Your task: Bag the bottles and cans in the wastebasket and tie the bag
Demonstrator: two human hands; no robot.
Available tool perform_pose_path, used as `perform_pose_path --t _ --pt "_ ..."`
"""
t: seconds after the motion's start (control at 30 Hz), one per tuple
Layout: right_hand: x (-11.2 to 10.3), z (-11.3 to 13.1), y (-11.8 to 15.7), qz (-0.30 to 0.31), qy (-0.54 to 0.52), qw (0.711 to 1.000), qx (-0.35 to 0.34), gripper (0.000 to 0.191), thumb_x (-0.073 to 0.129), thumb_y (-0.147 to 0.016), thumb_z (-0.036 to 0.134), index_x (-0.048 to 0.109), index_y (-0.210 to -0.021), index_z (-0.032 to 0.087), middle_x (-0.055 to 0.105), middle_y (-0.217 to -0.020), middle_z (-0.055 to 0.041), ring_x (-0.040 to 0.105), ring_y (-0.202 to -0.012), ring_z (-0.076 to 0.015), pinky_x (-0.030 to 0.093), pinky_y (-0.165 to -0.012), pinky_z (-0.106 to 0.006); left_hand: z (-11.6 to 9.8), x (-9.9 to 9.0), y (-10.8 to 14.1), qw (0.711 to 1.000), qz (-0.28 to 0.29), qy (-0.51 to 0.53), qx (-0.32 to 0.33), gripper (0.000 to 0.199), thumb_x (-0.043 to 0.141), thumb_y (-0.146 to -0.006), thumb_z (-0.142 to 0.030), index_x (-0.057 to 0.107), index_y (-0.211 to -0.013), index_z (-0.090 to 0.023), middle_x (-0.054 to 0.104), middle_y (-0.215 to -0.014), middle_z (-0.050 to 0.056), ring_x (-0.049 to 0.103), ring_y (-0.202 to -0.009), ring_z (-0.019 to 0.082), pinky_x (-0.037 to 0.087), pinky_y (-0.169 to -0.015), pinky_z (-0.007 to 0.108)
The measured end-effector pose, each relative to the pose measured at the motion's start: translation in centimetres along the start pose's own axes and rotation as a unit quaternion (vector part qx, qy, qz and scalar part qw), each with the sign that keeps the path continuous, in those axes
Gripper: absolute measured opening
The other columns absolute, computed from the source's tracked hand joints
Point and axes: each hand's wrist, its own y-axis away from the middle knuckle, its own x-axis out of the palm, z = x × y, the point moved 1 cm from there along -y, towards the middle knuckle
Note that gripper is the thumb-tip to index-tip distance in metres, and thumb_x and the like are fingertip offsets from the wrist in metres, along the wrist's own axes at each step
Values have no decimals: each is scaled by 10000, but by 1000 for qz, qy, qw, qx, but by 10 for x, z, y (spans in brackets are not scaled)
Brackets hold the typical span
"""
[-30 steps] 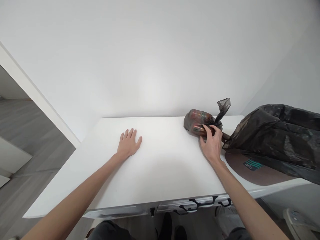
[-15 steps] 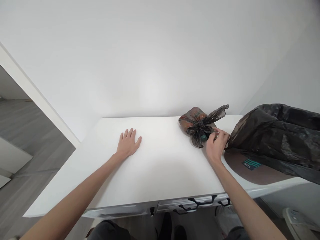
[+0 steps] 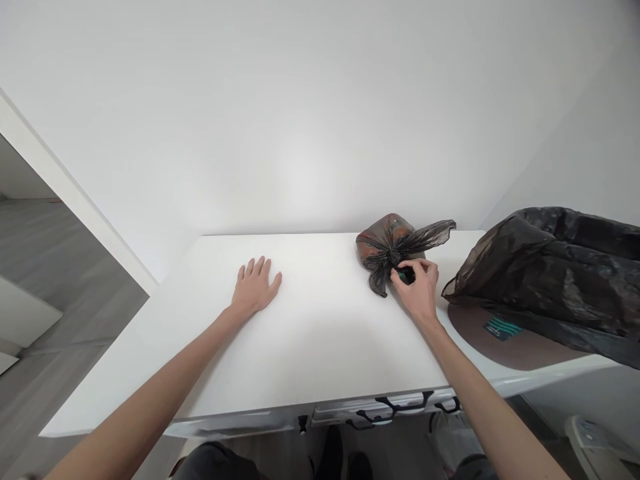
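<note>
A thin, see-through black plastic bag [image 3: 373, 250], knotted at the top, sits against the wall on the white tabletop [image 3: 320, 333]. Orange-brown contents show dimly through it; their kind I cannot make out. My right hand [image 3: 420, 287] is at the bag's near right side, its thumb and forefinger pinching the plastic just under the knot. A dark patch with some green shows between those fingers. Well to the left, my left hand [image 3: 253, 287] lies flat on the tabletop, fingers spread, holding nothing.
A large, crumpled black plastic bag [image 3: 550, 273] fills the right end. Beneath it lies a round-edged brown mat [image 3: 530, 353] with a dark, green-striped label [image 3: 503, 328]. Black handles [image 3: 405, 403] are on drawers under the front edge. A white wall [image 3: 300, 120] stands behind.
My right hand has moved slightly left, closer to the knot. The knot and its loose ends have shifted a little left and down. My left hand has stayed in place.
</note>
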Motion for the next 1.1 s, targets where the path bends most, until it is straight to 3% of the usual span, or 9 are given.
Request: perform_pose_path --t 0.17,0.43,0.63,0.83,0.97,1.1 --pt "3 3 -1 29 3 1000 -9 181 671 -882 400 642 -856 223 566 -993 -71 545 -1062 -281 418 -1057 -497 0 2 0 1000 -4 -3 5 737 217 -1061 -550 378 -1630 -110 284 -1749 138 210 -1629 369 181 -1313 556" --pt "8 28 3 55 -25 997 -45 96 606 -900 317 589 -849 237 559 -1003 -62 566 -995 -257 476 -956 -437 -2 -1 2 999 -31 11 18 647 290 -1053 -502 463 -1565 -145 386 -1698 161 269 -1601 395 243 -1288 600" --pt "9 53 10 100 -84 988 -81 80 601 -920 269 566 -853 245 563 -1018 -53 580 -1012 -242 477 -972 -418 -22 -11 7 982 -112 73 134 442 404 -1030 -368 608 -1368 -168 582 -1504 185 464 -1463 361 434 -1190 564" --pt "32 104 31 152 -148 971 -110 105 569 -950 227 542 -852 252 598 -1026 -61 591 -1038 -244 482 -967 -408 -56 -25 25 917 -236 139 289 331 455 -1063 -295 573 -1361 -214 644 -1375 146 585 -1309 289 490 -1102 491" --pt "41 144 39 176 -188 954 -154 129 570 -935 196 510 -836 254 631 -1016 -58 610 -1021 -233 478 -955 -398 -58 -28 29 904 -249 150 313 360 440 -1077 -256 554 -1417 -217 645 -1397 131 582 -1301 270 467 -1114 468" --pt "37 161 39 185 -193 946 -182 147 569 -923 170 499 -829 260 657 -986 -51 625 -996 -234 475 -927 -399 -55 -27 29 899 -269 141 315 427 450 -1072 -225 525 -1492 -234 601 -1500 114 528 -1340 283 430 -1147 478"
